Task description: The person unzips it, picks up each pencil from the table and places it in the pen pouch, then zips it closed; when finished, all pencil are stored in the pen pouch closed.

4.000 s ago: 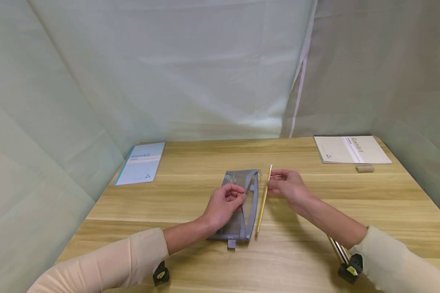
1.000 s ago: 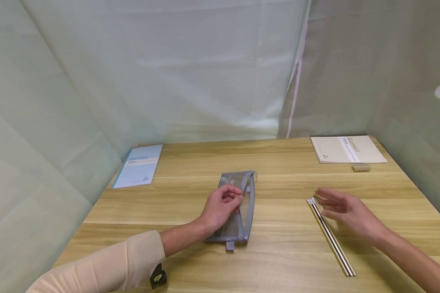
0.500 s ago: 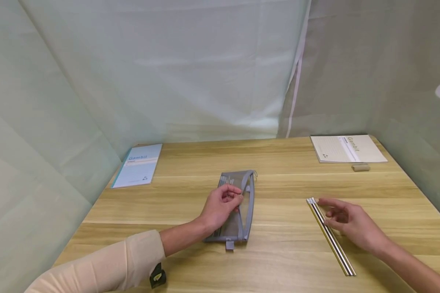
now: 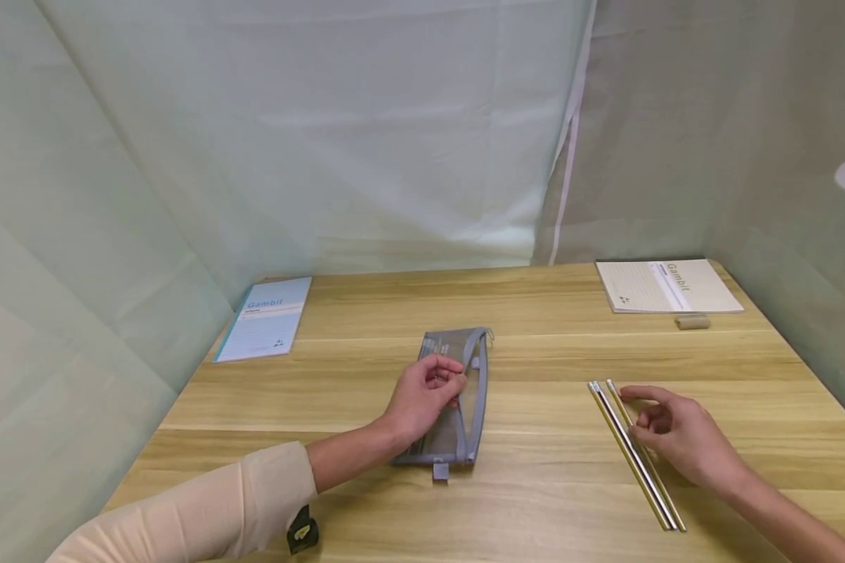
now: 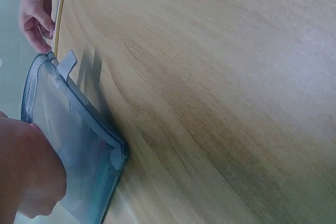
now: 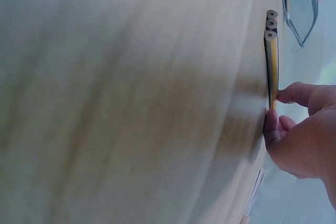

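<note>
A grey mesh pencil case (image 4: 473, 422) lies on the table with its zipped side gaping. My left hand (image 4: 426, 397) pinches the edge of that opening between thumb and curled fingers. Through the mesh, pencils show dimly inside. To the right lie three pencils (image 4: 623, 438), side by side and slanting toward me, their unsharpened ends visible in the right wrist view. My right hand (image 4: 683, 434) has thumb and index finger on the rightmost pencil (image 6: 274, 69), which stands slightly apart from the other two at its eraser end.
A blue notebook (image 4: 266, 320) lies at the far left of the wooden table (image 4: 535, 485). At the far right, a cream notebook (image 4: 665, 286) has a small brownish block (image 4: 692, 322) in front of it. Fabric curtains (image 4: 422, 141) rise behind the table.
Four seconds ago my right hand held a yellow pencil beside the case. It has since come to the pencils on the right, parting the rightmost slightly. The left hand stays put.
</note>
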### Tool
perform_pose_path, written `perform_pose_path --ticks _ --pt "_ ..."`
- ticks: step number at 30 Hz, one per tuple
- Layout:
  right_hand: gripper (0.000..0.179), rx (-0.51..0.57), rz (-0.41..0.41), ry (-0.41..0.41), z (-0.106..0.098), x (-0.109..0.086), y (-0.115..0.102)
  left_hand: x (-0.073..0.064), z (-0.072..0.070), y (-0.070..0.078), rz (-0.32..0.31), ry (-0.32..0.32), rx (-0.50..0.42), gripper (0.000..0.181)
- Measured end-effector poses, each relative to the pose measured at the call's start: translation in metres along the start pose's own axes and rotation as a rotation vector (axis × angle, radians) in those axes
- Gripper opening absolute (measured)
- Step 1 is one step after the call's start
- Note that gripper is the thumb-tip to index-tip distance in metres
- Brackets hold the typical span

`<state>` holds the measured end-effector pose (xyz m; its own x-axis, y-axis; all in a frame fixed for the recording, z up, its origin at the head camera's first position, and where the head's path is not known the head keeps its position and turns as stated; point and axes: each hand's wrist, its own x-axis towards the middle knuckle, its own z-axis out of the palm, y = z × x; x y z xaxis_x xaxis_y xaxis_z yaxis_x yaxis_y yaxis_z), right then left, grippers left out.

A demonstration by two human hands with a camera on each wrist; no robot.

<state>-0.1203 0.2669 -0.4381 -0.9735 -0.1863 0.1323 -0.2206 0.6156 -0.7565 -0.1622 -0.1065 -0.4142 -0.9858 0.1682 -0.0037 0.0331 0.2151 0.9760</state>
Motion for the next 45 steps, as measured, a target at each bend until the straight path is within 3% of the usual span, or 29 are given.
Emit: perform_pose_path --ticks 8,17,22,31,35,45 --pt "0.043 -0.068 0.034 0.084 0.006 -0.004 -0.005 -0.002 0.000 0.000 0.007 -0.007 -0.005 0.021" --pt "0.039 -0.025 0.060 0.116 0.003 -0.005 -0.006 -0.003 -0.001 0.000 0.009 -0.011 -0.005 0.021" --pt "0.041 0.059 0.085 0.129 0.002 -0.002 -0.006 -0.004 -0.001 0.001 0.003 -0.008 -0.002 0.021" --pt "0.047 0.223 0.299 0.042 -0.016 0.015 -0.020 -0.005 -0.003 0.001 -0.004 -0.011 0.009 0.021" --pt "0.051 0.302 0.356 0.016 -0.021 0.024 -0.030 -0.005 -0.003 0.001 -0.004 -0.011 0.009 0.021" --pt "0.058 0.466 0.400 0.012 -0.001 0.053 -0.068 -0.005 -0.003 0.002 -0.007 -0.002 0.000 0.022"
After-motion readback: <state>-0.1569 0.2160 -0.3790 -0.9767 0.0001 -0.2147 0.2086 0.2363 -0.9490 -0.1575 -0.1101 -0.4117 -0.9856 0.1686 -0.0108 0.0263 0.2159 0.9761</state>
